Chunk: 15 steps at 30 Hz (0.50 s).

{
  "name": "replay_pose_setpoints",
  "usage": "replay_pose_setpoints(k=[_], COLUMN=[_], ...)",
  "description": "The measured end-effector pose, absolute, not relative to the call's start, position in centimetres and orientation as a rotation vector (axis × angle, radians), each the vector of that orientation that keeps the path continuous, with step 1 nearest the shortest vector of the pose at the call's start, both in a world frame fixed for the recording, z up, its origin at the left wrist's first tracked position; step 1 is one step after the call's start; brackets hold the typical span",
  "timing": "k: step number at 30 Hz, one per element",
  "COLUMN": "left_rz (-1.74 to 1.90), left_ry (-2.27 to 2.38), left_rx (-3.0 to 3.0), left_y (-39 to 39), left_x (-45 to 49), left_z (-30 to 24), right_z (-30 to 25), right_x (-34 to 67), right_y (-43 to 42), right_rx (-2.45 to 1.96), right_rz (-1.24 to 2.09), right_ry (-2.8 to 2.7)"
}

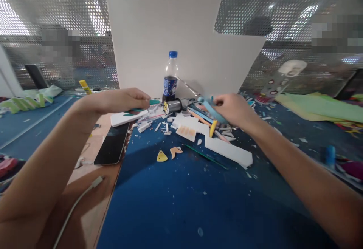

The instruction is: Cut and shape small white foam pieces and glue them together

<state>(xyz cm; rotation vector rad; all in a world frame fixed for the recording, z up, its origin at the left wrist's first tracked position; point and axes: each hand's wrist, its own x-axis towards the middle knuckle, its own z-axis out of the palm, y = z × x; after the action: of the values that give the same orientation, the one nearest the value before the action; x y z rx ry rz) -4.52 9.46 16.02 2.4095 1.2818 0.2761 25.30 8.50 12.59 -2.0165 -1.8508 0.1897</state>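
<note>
My left hand (130,99) is over the back left of the blue mat, its fingers closed. A teal-green thing (154,102) shows at its fingertips and below the palm; its kind is mostly hidden. My right hand (231,109), at the back right of the pile, has its fingers bent round a light-blue curved thing (210,109), which is blurred. Under it lie colored pencils (201,117), a yellow piece (213,128) and white foam board scraps (227,150). Nearer me are a yellow triangular piece (162,156), a peach piece (176,151) and a thin green stick (205,156).
A cola bottle (170,84) stands at the back beside a silver can (172,106) lying down. At left are a phone (112,143), a white cable (78,200) and a glue stick (85,87). Green sheets (317,105) lie at right. A white board (167,22) rises behind.
</note>
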Motion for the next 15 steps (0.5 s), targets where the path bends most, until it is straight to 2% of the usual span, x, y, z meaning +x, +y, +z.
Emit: replay_pose_setpoints(k=[3, 8, 15], left_rz=[0.230, 0.236, 0.071], left_ry=[1.071, 0.945, 1.027], left_rx=[2.342, 2.321, 2.438], left_y=[8.7, 8.2, 11.0], left_x=[-2.1, 0.9, 2.2], left_z=[15.2, 12.9, 6.9], right_z=[12.5, 10.4, 7.5], right_x=[27.8, 31.6, 33.9], right_y=[6.8, 5.2, 5.1], right_rx=[-2.271, -2.649, -2.835], right_rz=[-0.064, -0.231, -0.251], right_ry=[-1.842, -1.763, -1.751])
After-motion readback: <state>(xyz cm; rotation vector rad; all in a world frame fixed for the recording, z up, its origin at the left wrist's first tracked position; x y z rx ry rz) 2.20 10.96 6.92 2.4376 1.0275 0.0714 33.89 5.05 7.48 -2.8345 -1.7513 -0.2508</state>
